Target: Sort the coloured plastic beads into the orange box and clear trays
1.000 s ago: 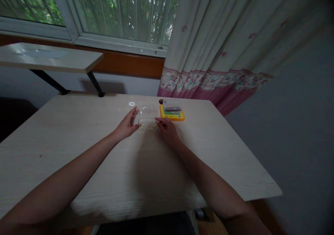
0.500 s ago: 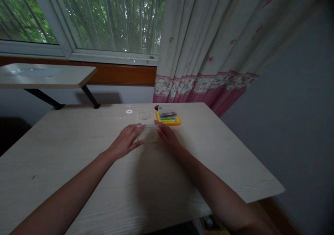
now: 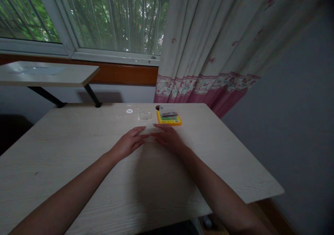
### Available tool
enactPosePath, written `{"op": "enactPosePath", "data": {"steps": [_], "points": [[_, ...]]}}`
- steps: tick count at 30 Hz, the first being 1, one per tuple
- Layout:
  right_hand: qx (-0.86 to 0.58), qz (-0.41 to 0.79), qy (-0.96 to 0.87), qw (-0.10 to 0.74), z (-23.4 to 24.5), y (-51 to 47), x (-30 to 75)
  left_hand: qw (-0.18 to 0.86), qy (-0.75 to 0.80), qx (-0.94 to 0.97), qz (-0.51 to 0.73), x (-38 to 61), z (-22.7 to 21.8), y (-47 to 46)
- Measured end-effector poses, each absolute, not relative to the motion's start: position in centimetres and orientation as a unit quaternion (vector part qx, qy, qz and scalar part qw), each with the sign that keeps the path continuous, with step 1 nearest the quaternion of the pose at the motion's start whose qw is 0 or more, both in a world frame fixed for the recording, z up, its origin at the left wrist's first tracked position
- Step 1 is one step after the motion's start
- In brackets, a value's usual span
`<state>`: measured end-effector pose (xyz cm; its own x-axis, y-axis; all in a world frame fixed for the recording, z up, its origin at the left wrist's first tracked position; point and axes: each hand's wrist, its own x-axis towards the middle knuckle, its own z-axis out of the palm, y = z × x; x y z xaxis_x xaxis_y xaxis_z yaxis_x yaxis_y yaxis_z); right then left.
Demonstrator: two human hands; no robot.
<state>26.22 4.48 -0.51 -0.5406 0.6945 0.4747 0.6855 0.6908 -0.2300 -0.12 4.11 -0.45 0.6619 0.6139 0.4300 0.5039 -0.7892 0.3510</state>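
Observation:
My left hand [image 3: 132, 140] is low over the table, fingers stretched to the right with the tips apart. My right hand [image 3: 168, 136] comes in from the other side, and its fingertips almost meet the left ones. Between them only a faint trace of a clear plastic box [image 3: 149, 128] shows; fingers cover most of it, so its pose is unclear. Just beyond lies a small clear plastic piece [image 3: 145, 115], flat on the table. A yellow case [image 3: 179, 121] sits behind my right hand, with a clear, printed pack [image 3: 169, 114] on top.
The pale wooden table [image 3: 104, 179] runs to a front right corner. A raised shelf [image 3: 75, 75] on black legs stands at the back left. Behind the table hang long floral curtains [image 3: 188, 54] beside a window [image 3: 117, 23]. A round hole [image 3: 157, 107] is near the back edge.
My hands have drawn closer together. The clear box, plainly seen between them before, is now mostly covered by my fingers. The view has shifted slightly; the yellow case stays put.

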Motion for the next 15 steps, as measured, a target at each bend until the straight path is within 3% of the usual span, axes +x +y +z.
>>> {"op": "enactPosePath", "data": {"steps": [9,15], "points": [[-0.404,0.156,-0.863,0.261,-0.7,5.0,26.7,0.205,0.366,0.850,0.320,0.4,-0.6,4.2],[-0.401,0.195,-0.844,0.296,-0.7,4.5,26.6,0.314,0.360,0.769,0.426,0.0,-1.3,4.8]]}}
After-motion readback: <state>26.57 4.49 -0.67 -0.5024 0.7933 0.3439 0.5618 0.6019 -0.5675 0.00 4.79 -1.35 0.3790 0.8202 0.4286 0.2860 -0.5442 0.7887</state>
